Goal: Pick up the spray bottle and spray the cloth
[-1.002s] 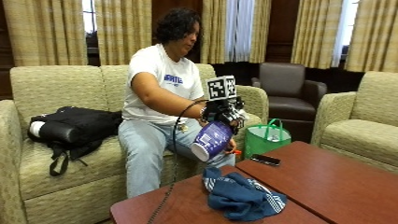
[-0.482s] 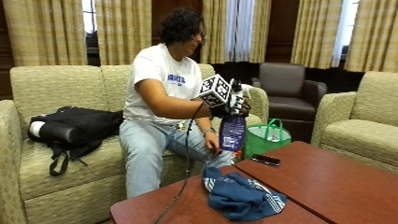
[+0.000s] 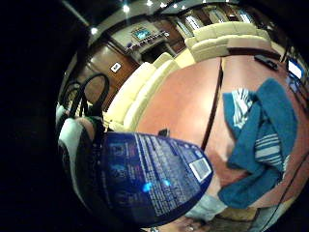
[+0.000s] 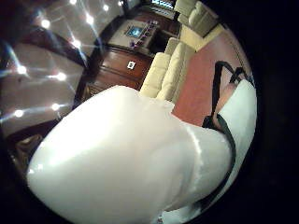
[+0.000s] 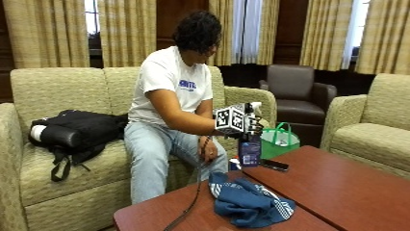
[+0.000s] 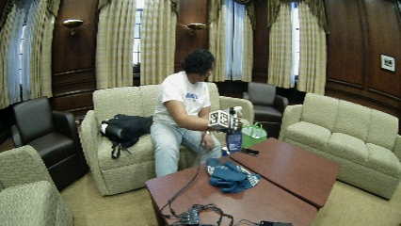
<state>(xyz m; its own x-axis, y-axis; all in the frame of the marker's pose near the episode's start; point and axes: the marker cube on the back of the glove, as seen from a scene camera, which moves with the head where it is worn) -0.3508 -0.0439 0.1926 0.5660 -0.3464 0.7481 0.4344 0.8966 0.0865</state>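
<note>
A person sits on a sofa and holds a blue spray bottle (image 5: 249, 151) upright above the near edge of the red-brown table (image 5: 333, 187). The gloved right hand (image 5: 247, 126) grips the bottle round its neck, under the white spray head (image 5: 254, 107). A crumpled blue cloth with white stripes (image 5: 249, 202) lies on the table just below the bottle. The little finger side palm view shows the bottle's printed label (image 3: 154, 176) close up, with the cloth (image 3: 263, 145) beside it on the table. The white spray head (image 4: 126, 158) fills the thumb side palm view.
A black phone (image 5: 274, 165) lies on the table near the bottle. A green bag (image 5: 278, 142) stands on the floor behind it. A black backpack (image 5: 73, 132) lies on the sofa. Cables and a black device (image 6: 197, 216) sit at the table's near end.
The bottle has swung from tilted on its side to upright, and the hand has carried it slightly toward the table, over the cloth.
</note>
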